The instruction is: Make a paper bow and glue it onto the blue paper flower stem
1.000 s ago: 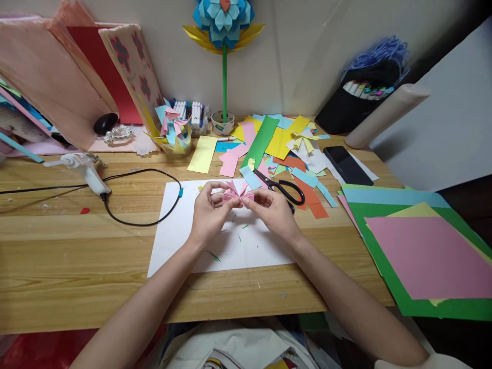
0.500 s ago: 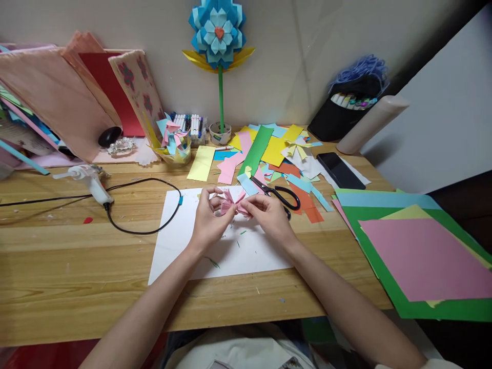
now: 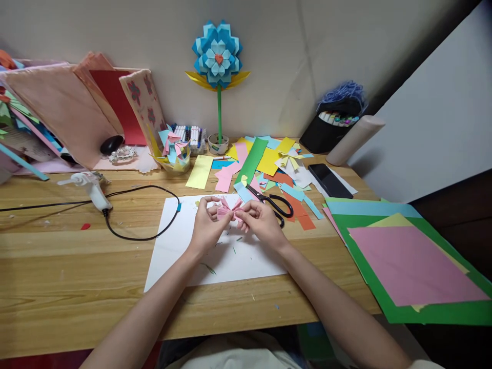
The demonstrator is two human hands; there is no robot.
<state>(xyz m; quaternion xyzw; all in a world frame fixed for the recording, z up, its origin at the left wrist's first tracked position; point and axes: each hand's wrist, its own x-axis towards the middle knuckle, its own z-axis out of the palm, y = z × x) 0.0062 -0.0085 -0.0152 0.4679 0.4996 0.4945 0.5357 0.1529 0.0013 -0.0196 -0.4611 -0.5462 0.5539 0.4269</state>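
A folded pink paper bow (image 3: 227,209) is pinched between both my hands, held just above a white sheet of paper (image 3: 180,256). My left hand (image 3: 209,223) grips its left side with thumb and fingers. On the other side, my right hand (image 3: 261,220) pinches it near the middle; part of the bow is hidden by the fingers. Black-handled scissors (image 3: 280,206) lie just beyond my right hand, their blades over paper scraps. Small green clippings (image 3: 208,268) are scattered on the white sheet.
Coloured paper strips (image 3: 251,161) pile up behind my hands. To the left is a glue gun (image 3: 92,192) with a looped black cord. A phone (image 3: 329,180) and stacked coloured sheets (image 3: 415,261) lie on the right. A blue paper flower (image 3: 218,56) stands at the back.
The camera view has tilted up and shifted slightly, so the whole blue flower now shows. Both hands still hold the pink bow, its folds turned slightly.
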